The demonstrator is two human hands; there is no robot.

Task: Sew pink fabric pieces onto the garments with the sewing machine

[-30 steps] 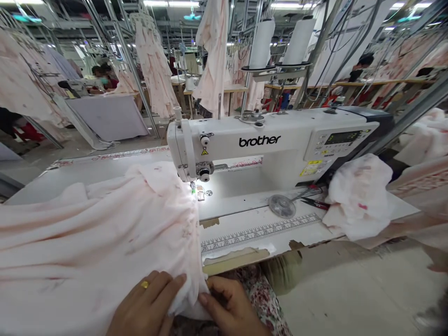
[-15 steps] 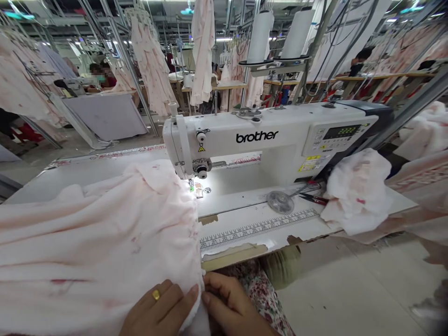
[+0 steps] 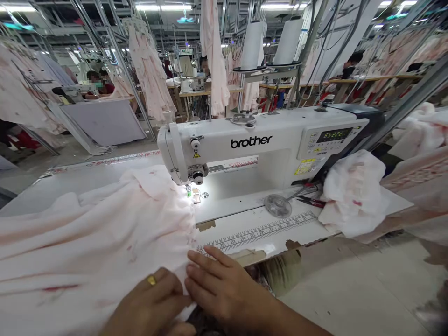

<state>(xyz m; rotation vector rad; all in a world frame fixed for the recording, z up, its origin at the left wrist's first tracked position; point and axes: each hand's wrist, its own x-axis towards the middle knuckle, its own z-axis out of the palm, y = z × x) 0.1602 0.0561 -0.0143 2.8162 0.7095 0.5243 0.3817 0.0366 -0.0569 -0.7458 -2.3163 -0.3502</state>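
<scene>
A pale pink fabric with reddish marks (image 3: 105, 242) spreads over the left of the sewing table, its right edge running under the sewing machine's needle area (image 3: 189, 190). My left hand (image 3: 150, 298), wearing a gold ring, is closed on the fabric near the table's front edge, its fingertips partly hidden. Beside it, my right hand (image 3: 224, 284) lies with fingers stretched out along the fabric's right edge, touching it. The white brother sewing machine (image 3: 245, 140) stands beyond both hands, its lamp lighting the needle.
A printed ruler strip (image 3: 259, 231) runs along the table front. Right of it are a clear round disc (image 3: 277, 206), dark snips (image 3: 311, 200) and a bunched white cloth (image 3: 353, 193). Thread cones (image 3: 252, 45) stand above the machine. Co-workers sit behind, among hanging garments.
My right hand has gone from pinching the fabric edge to lying with fingers extended, further up the edge. My left fingers have curled in. The machine display reads differently, and the view has shifted slightly.
</scene>
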